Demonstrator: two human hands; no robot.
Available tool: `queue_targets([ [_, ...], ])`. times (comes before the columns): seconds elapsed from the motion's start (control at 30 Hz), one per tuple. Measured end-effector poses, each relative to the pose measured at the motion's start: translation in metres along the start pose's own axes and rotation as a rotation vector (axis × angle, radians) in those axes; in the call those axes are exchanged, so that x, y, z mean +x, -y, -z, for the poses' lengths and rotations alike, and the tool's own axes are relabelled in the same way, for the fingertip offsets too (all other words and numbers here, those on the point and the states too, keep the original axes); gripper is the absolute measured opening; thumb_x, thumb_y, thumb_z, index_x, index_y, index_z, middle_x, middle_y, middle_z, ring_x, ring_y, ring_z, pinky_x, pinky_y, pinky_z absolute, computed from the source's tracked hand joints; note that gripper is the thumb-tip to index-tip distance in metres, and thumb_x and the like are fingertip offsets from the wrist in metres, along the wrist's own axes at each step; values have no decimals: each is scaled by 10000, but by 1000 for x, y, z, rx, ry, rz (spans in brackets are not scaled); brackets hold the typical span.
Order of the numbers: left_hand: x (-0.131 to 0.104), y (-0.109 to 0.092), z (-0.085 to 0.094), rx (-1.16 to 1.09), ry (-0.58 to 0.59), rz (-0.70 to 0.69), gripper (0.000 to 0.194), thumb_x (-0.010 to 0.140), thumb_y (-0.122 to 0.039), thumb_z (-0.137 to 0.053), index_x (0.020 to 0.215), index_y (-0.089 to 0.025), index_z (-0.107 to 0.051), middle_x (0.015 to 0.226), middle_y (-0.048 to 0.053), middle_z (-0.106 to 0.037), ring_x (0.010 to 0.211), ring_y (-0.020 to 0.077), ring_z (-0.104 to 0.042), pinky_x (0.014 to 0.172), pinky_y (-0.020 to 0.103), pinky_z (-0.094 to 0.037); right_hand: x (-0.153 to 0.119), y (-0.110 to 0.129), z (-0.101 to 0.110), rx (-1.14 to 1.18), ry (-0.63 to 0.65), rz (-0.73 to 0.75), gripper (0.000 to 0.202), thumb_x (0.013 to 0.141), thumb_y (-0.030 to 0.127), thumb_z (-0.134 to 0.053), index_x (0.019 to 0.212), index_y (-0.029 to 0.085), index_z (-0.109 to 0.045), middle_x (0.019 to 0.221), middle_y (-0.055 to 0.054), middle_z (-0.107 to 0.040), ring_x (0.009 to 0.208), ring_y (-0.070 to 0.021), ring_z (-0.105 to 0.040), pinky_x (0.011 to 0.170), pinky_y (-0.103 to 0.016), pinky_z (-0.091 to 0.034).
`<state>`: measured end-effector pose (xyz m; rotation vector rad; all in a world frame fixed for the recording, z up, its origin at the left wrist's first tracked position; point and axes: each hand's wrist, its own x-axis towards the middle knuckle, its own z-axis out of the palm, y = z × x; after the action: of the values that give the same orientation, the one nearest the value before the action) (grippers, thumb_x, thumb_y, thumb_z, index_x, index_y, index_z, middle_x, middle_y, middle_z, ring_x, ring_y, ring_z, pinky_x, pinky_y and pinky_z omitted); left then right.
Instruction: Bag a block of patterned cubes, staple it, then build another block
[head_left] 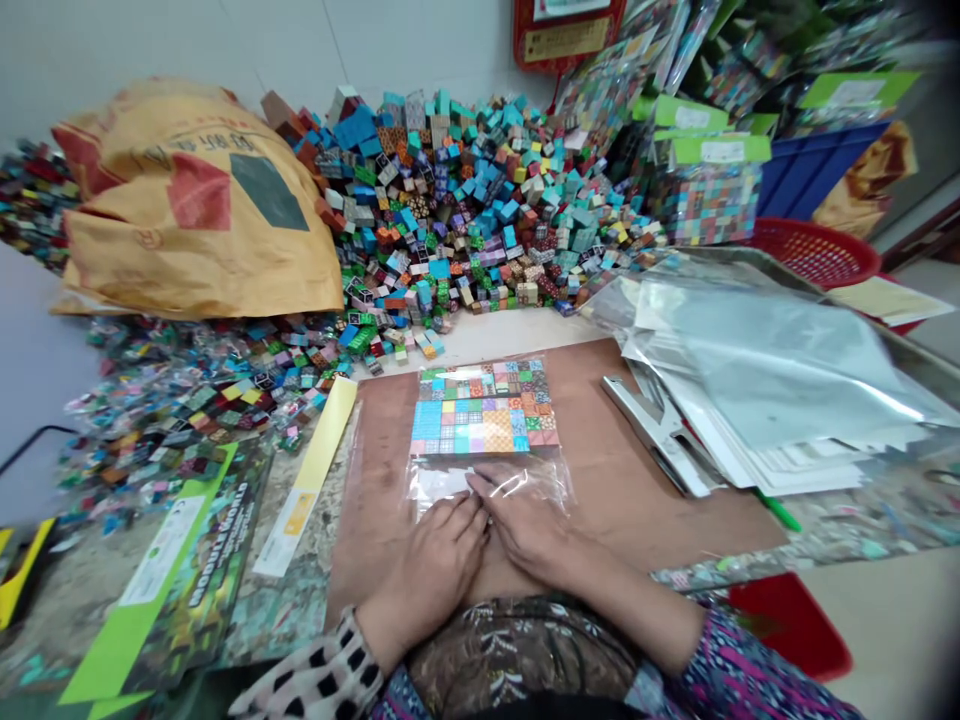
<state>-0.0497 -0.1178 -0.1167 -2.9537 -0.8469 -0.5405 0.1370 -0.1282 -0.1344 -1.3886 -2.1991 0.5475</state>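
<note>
A clear plastic bag (529, 475) lies flat on the brown board, with rows of small patterned cubes (484, 415) packed in its upper part. White paper (439, 482) shows through its lower end. My left hand (442, 550) rests at that near end, fingers pressed together on the plastic. From the other side my right hand (529, 530) meets it, its fingers closed on the bag's edge and the fingertips of both hands touching. The palms face down, so the undersides of the fingers are hidden.
A big heap of loose cubes (465, 210) fills the back, beside a yellow sack (202, 210). A stapler (660, 435) and stacked plastic bags (780, 350) lie right of the brown board (592, 450). Printed green-edged cards (172, 570) and a yellow strip (322, 440) lie left.
</note>
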Motion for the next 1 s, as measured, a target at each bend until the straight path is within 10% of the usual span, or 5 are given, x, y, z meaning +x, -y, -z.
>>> queue_targets([
  [0.47, 11, 5, -9, 0, 196, 99, 425, 875, -73, -443, 1276, -37, -581, 1276, 174, -627, 1238, 303, -529, 1042, 452, -463, -1, 6, 22, -2, -69, 9, 505, 952, 146, -319, 1443, 139, -437, 1435, -141, -510, 1313, -231, -458, 1085, -447, -416],
  [0.7, -7, 14, 8, 11, 100, 42, 349, 937, -111, -412, 1220, -122, -618, 1135, 137, -683, 1033, 263, -605, 888, 439, -511, -18, 10, 24, -65, 129, -93, 459, 945, 131, -375, 1372, 168, -539, 1419, -160, -519, 1274, -275, -496, 1058, -482, -426],
  [1.0, -9, 8, 15, -39, -36, 21, 304, 985, -148, -386, 1145, -153, -645, 1015, 93, -708, 926, 213, -619, 850, 370, -517, -17, 8, 17, -103, 62, -61, 412, 988, 175, -333, 1340, 165, -548, 1406, -162, -505, 1301, -270, -437, 1080, -474, -386],
])
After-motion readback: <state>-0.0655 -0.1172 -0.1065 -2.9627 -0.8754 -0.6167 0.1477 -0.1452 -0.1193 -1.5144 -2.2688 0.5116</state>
